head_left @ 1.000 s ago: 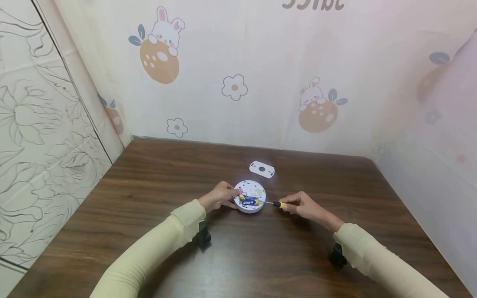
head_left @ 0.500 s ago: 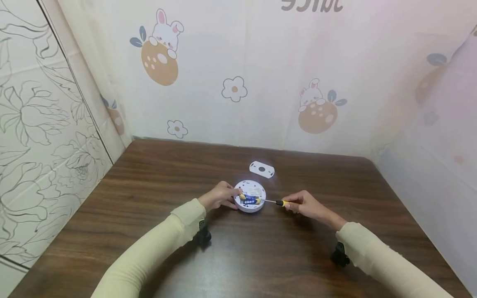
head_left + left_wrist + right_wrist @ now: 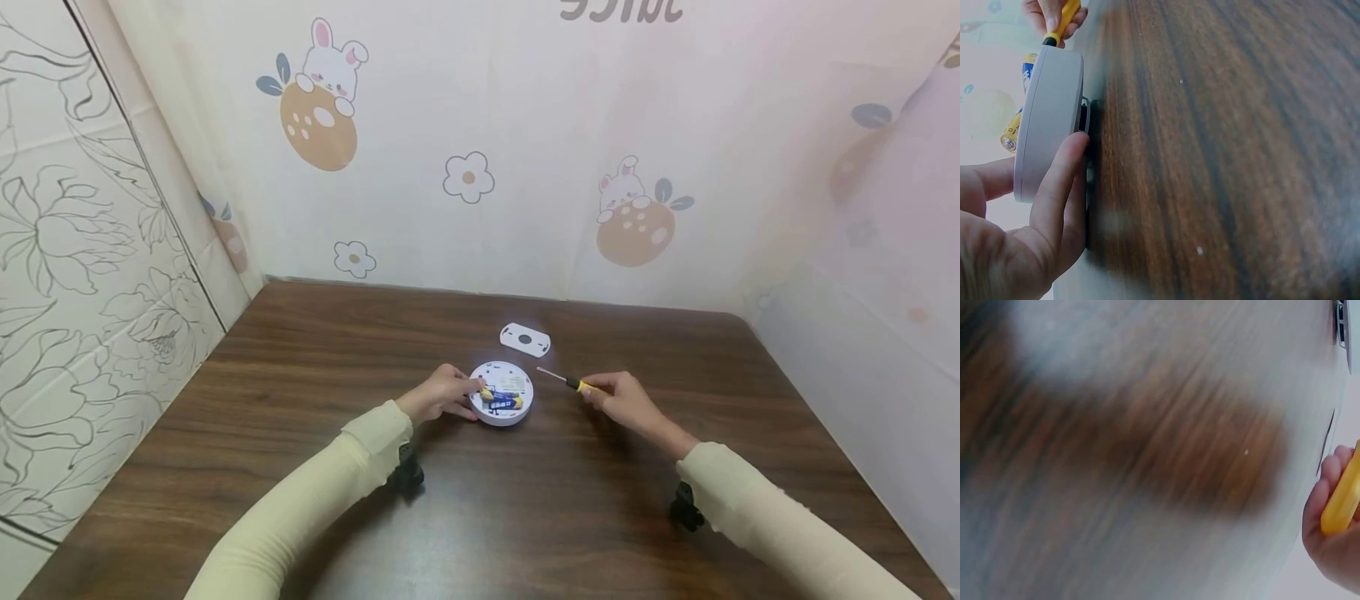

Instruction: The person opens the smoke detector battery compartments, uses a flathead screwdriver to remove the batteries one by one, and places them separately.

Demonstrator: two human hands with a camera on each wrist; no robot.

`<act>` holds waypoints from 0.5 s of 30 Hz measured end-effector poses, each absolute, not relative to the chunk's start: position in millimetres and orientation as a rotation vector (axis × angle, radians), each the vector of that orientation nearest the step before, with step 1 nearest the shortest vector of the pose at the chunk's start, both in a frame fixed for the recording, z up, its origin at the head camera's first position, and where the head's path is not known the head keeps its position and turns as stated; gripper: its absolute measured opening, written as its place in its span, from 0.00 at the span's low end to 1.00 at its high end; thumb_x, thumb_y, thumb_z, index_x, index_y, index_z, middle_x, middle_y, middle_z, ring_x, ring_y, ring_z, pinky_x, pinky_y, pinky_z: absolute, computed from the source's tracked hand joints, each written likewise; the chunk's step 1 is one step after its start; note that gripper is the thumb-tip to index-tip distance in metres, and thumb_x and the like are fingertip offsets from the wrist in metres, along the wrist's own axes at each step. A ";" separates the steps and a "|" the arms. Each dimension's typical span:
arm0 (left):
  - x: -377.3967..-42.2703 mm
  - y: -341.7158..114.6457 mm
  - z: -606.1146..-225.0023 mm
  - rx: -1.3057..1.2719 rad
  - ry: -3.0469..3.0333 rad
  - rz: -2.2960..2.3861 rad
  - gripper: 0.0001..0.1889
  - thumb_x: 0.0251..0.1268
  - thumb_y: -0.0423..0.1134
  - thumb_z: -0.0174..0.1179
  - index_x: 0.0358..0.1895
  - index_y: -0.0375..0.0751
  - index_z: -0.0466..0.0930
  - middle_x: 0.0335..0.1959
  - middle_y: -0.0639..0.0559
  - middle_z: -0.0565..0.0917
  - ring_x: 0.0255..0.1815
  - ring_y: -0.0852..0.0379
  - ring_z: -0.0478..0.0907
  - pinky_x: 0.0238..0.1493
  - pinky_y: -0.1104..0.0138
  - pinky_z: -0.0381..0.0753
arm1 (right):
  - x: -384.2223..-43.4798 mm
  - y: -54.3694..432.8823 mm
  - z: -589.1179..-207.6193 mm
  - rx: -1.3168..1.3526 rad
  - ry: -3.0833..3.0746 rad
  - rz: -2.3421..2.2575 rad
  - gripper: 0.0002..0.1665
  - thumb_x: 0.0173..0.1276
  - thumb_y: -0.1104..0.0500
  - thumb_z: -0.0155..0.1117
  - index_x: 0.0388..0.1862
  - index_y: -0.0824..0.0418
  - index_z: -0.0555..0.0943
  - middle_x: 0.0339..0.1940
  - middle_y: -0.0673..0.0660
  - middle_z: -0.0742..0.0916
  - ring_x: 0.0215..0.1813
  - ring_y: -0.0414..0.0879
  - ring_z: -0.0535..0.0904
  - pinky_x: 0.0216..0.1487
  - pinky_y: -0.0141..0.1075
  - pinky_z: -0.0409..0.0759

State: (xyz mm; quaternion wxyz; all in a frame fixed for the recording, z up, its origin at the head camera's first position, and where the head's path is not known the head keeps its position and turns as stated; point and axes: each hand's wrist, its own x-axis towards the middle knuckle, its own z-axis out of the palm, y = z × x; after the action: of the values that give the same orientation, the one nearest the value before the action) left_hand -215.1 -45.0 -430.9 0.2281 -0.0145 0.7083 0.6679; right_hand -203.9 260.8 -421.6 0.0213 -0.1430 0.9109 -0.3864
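My left hand (image 3: 442, 393) grips the left edge of a white round device (image 3: 489, 417), its thumb on the upper face and fingers at the underside, as the left wrist view shows. Two blue-and-yellow batteries (image 3: 504, 403) lie on the device's upper face; in the left wrist view a battery end (image 3: 1010, 139) sticks up past the rim. My right hand (image 3: 622, 402) holds a screwdriver (image 3: 573, 383) by its yellow handle (image 3: 1342, 499). The screwdriver's metal tip points up and left, just right of the device and apart from it.
A white oblong plate (image 3: 525, 339) with a dark round centre lies on the brown wooden table (image 3: 360, 333), behind the device. Patterned cloth (image 3: 480, 233) hangs along the table's back and sides.
The screwdriver tip has come away from the batteries and moved up and right, off the device. My right hand has shifted slightly right and up. The left hand keeps its hold.
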 end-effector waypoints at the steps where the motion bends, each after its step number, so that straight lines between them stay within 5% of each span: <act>1: -215.6 -45.0 -431.4 -0.043 1.952 1.842 0.19 0.68 0.32 0.57 0.51 0.15 0.70 0.36 0.37 0.79 0.32 0.49 0.81 0.34 0.59 0.86 | -204.3 259.8 -421.1 -0.435 2.856 -1.178 0.14 0.69 0.64 0.59 0.47 0.73 0.81 0.36 0.61 0.85 0.32 0.48 0.75 0.29 0.34 0.76; 15: -218.1 -44.0 -435.7 -0.041 1.929 1.871 0.19 0.68 0.31 0.57 0.52 0.15 0.68 0.34 0.37 0.80 0.32 0.49 0.82 0.34 0.59 0.86 | -214.2 256.2 -419.4 -0.333 3.052 -1.037 0.14 0.66 0.62 0.63 0.45 0.72 0.83 0.42 0.66 0.86 0.35 0.51 0.76 0.33 0.37 0.76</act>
State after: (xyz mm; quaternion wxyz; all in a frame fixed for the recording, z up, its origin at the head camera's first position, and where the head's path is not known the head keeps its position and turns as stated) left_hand -218.1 -44.0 -435.7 0.2253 -0.0150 0.6993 0.6783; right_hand -214.2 256.2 -419.4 -0.0497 -0.1027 0.9406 -0.3197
